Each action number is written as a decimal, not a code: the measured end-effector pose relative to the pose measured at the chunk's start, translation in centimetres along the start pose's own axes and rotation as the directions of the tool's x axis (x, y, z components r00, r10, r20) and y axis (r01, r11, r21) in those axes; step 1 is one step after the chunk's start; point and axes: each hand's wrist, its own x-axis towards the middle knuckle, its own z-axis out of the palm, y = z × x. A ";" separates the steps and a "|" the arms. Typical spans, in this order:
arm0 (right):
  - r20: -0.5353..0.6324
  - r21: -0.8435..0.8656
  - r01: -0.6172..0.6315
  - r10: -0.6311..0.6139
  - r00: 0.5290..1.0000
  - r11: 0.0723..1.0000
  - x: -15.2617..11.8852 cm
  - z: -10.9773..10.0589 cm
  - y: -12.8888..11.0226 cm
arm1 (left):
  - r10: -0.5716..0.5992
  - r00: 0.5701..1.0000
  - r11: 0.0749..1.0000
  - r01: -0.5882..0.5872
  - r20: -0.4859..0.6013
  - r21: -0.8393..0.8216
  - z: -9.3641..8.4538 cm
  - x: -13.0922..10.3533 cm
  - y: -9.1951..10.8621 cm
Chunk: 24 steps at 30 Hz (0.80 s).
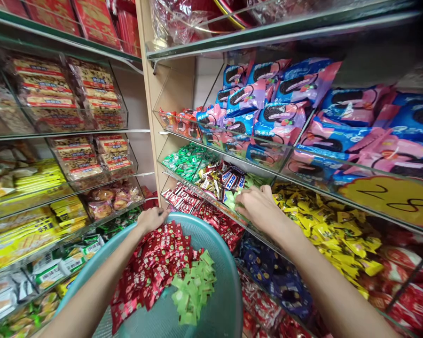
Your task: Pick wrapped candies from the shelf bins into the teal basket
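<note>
Shelves (150, 94) of wrapped sweets, with one teal basket (229, 281) below.
The basket, cut off underneath, holds two heaps, pieces uncountable: red packets (155, 267) and fewer pale-green packets (193, 288). The left hand (152, 219) grips its far rim, fingertips hidden. The right hand (257, 206), half closed, touches shelved green sweets (230, 199); whether it holds any, I cannot tell.

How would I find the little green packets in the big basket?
Look for the big round teal basket in front of the shelves. Inside, find the heap of red packets; just right of it lie the green packets. They're small and pale green, unlike their red neighbours.
</note>
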 end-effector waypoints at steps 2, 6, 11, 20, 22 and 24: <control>-0.058 -0.006 0.008 -0.008 0.998 1.000 0.0 0.4 0.2 | -0.002 1.000 1.000 0.002 0.000 0.000 0.0 0.0 -0.1; -0.233 -0.041 0.006 -0.016 0.972 0.999 0.1 1.0 0.5 | -0.017 1.000 1.000 0.017 0.002 -0.012 0.1 0.0 -0.2; -0.344 -0.047 -0.033 0.015 0.939 0.998 -0.4 -0.5 0.1 | -0.013 1.000 1.000 0.013 0.005 -0.016 0.3 0.0 -0.1; -0.195 0.437 0.225 -0.153 0.969 0.871 -3.3 2.5 -5.3 | -0.022 1.000 1.000 0.022 -0.003 -0.005 0.1 -0.3 0.1; -0.076 0.435 0.163 -0.144 0.987 0.886 -3.5 5.3 -6.3 | -0.021 1.000 1.000 0.021 -0.002 -0.001 0.0 -0.4 0.1; 0.016 0.401 0.104 -0.121 0.993 0.910 -3.7 7.8 -6.9 | -0.022 1.000 1.000 0.022 -0.002 0.001 0.0 -0.5 0.1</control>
